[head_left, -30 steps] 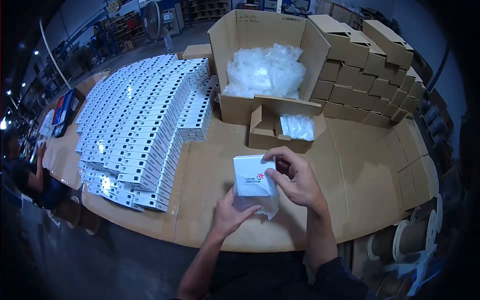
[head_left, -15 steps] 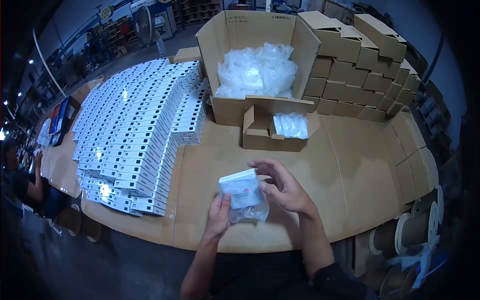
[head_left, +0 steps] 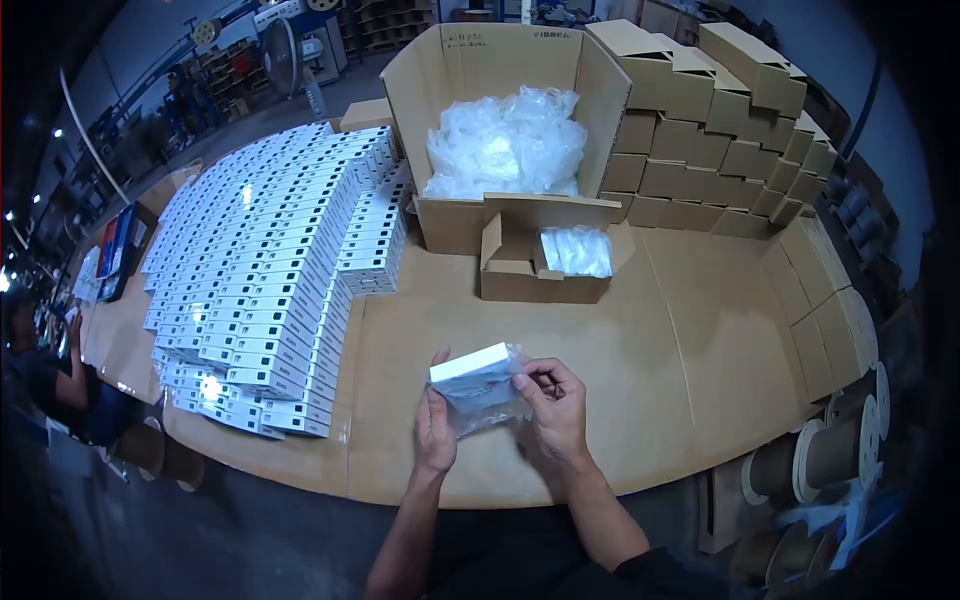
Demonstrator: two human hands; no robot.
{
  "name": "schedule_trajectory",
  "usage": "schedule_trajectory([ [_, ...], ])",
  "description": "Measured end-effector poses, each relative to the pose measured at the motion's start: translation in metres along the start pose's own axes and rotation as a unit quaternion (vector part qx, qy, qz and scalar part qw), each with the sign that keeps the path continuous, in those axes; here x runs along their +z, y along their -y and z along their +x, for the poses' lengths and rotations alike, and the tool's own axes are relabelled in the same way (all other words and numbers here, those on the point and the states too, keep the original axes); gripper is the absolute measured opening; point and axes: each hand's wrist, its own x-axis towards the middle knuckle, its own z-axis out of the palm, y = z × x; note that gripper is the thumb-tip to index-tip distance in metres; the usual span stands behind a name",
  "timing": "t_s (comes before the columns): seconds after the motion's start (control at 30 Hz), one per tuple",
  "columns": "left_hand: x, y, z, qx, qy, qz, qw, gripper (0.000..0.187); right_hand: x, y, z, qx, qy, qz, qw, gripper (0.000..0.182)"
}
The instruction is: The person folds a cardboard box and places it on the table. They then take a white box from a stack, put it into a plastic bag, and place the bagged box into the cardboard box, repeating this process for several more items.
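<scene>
A flat white box in a clear plastic bag (head_left: 472, 374) is held above the cardboard-covered table, tilted so that one narrow white edge faces up. My left hand (head_left: 436, 432) is closed around its left side, thumb in front. At its right side, my right hand (head_left: 558, 408) pinches the clear film between thumb and fingers. The loose end of the bag hangs crumpled below the box. Beyond my hands stands a small open carton (head_left: 545, 287) with several bagged packs (head_left: 576, 252) inside.
Rows of stacked white boxes (head_left: 265, 260) fill the left side. A large open carton (head_left: 465, 222) of clear plastic bags (head_left: 508, 145) stands at the back. Brown cartons (head_left: 690, 150) are piled at back right. Another person (head_left: 60, 370) sits at far left; spools (head_left: 835, 455) stand at lower right.
The bagged box has tipped, so its narrow top edge shows more. My right hand has moved down and closed on the bag's right side.
</scene>
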Motion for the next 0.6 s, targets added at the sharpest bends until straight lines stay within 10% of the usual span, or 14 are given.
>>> schedule_trajectory([
  [0.6, 0.016, -0.024, 0.0, -0.138, 0.034, -0.161, 0.977, 0.059, 0.007, -0.002, 0.0, -0.037, -0.069, 0.033, 0.996, 0.014],
])
